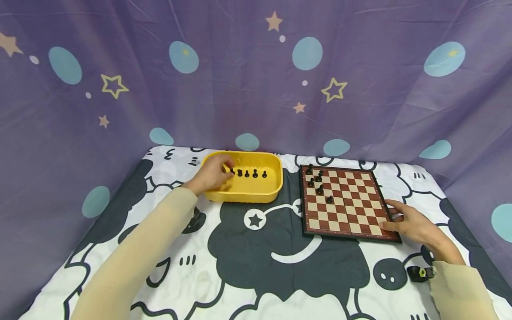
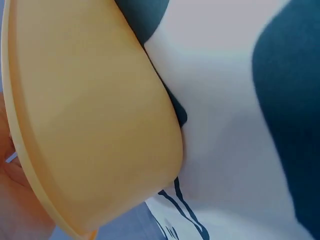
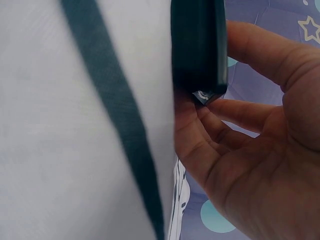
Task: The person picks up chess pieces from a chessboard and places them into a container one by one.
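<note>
My left hand [image 1: 216,172] reaches over the left rim of a yellow tray [image 1: 246,196]. Its thumb and finger close around a small black chess piece [image 1: 232,171], at the left end of a row of black chess pieces [image 1: 255,174] in the tray. The left wrist view shows mostly the tray's outer wall [image 2: 100,110], hiding the fingertips. My right hand [image 1: 414,224] grips the right edge of a chessboard [image 1: 362,209], thumb on top. In the right wrist view the fingers [image 3: 192,132] reach to the board's underside. Several black pieces [image 1: 320,190] stand on the board's left part.
Both lie on a black-and-white cartoon-patterned cloth [image 1: 192,284]. A purple curtain [image 1: 240,89] with stars hangs behind. A small black object with a yellow-green mark [image 1: 419,274] is at the right sleeve. Cloth separates the tray and board.
</note>
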The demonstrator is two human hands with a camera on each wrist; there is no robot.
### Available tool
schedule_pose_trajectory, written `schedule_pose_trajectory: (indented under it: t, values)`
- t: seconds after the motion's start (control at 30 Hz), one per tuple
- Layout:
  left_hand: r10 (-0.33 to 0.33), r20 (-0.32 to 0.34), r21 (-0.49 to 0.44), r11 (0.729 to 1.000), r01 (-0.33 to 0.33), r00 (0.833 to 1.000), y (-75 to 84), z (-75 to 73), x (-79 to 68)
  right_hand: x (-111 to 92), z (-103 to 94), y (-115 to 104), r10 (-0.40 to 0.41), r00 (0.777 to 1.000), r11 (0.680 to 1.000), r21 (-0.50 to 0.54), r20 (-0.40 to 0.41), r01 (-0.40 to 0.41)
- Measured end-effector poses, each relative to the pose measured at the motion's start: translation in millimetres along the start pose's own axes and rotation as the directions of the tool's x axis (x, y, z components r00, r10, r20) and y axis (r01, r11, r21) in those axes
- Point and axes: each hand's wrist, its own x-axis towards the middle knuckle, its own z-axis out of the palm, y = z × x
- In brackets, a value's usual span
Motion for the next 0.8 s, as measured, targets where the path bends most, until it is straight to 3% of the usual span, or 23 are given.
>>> schedule_pose_trajectory:
  t: [0.37,0.8]
  values:
    - [0.065,-0.053,0.011,0.998,-0.065,0.996,18.0,9.1,-14.7,1.1,0.3,-1.3,0.008,1.0,1.0,-0.01,-0.002,-0.008]
    - [0.151,-0.063,0.0,0.989,-0.151,0.987,42.8,21.4,-13.6,-0.4,-0.8,-0.8,0.01,1.0,1.0,0.002,0.008,-0.01]
